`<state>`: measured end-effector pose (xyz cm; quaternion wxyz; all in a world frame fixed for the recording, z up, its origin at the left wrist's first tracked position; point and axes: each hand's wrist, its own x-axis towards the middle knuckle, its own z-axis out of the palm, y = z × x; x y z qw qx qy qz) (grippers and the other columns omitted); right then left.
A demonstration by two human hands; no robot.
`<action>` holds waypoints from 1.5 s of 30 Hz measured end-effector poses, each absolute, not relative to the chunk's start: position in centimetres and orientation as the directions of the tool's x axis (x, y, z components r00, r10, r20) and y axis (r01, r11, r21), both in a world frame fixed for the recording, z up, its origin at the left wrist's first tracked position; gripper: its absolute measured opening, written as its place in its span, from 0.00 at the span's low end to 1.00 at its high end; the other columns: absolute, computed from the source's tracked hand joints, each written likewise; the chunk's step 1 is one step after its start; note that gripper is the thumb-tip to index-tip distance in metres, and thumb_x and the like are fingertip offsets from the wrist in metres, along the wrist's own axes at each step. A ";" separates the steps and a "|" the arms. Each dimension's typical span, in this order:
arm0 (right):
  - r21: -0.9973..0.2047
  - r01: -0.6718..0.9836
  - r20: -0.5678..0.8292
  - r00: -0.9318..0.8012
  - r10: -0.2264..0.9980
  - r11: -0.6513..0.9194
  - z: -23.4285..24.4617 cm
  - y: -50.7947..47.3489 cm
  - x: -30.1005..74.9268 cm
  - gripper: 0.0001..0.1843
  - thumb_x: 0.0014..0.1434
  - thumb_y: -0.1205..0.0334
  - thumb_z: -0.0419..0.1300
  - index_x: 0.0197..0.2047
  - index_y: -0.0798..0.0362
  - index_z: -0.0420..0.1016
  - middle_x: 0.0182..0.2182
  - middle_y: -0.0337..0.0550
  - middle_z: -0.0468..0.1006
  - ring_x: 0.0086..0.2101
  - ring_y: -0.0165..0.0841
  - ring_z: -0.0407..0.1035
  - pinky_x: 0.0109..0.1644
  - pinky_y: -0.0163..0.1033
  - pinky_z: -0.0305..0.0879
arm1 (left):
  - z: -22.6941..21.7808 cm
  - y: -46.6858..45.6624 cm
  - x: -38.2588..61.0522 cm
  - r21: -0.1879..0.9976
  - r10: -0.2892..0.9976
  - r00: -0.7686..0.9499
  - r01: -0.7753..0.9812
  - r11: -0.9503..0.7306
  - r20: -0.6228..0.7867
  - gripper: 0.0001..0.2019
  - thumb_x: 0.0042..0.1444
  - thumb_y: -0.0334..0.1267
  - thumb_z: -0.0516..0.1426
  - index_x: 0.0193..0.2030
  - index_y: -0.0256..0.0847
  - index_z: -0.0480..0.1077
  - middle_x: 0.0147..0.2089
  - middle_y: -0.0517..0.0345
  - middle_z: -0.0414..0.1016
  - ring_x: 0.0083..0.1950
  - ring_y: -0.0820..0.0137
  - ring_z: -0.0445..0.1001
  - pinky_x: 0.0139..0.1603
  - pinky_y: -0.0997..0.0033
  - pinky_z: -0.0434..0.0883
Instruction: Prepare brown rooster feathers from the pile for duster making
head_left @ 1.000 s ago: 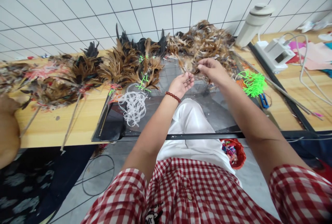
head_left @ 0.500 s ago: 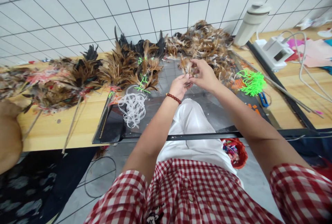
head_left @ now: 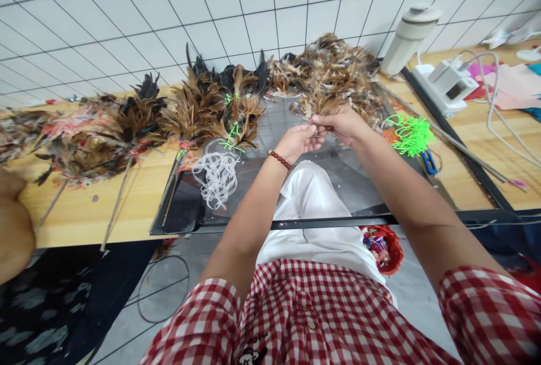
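My left hand [head_left: 299, 141], with a beaded bracelet [head_left: 279, 159] at its wrist, has its fingers curled in a pinch. Its fingertips meet those of my right hand [head_left: 344, 124], palm down, over the dark glass panel [head_left: 262, 176]. Both hands pinch brown feathers [head_left: 307, 107], largely hidden by the fingers and hard to tell from the loose feather pile [head_left: 333, 69] just behind. Left of my left hand lies a tangle of clear, flat strips [head_left: 216, 178]. Bundles of brown and black feathers [head_left: 190, 103] are farther left along the wall.
Right of my arms are bright green strings [head_left: 411, 134], a blue cutter [head_left: 429, 162] and thin sticks [head_left: 473, 159]. A pale bottle [head_left: 409, 38] and a power strip [head_left: 443, 86] stand farther back. A dark phone-like slab [head_left: 182, 207] lies front left. Another person's arm [head_left: 14, 224] shows at the left edge.
The feather tuft that stood out above my fingers is now mostly hidden. My right hand has turned lower and more palm down; my left hand has shifted slightly, its fingers pointing right.
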<state>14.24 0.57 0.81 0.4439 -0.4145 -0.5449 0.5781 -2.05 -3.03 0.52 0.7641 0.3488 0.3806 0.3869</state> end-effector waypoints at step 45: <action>-0.240 0.827 0.377 -0.403 0.834 0.508 0.5 1.6 17.0 0.16 0.66 0.61 0.52 0.45 0.54 0.81 0.42 0.55 0.85 0.44 0.48 0.76 0.49 0.48 0.66 | 0.6 -2.3 -2.0 0.742 0.927 0.008 -0.597 0.305 -0.375 0.08 0.69 0.30 0.60 0.36 0.36 0.74 0.25 0.65 0.74 0.25 0.84 0.72 0.34 0.82 0.69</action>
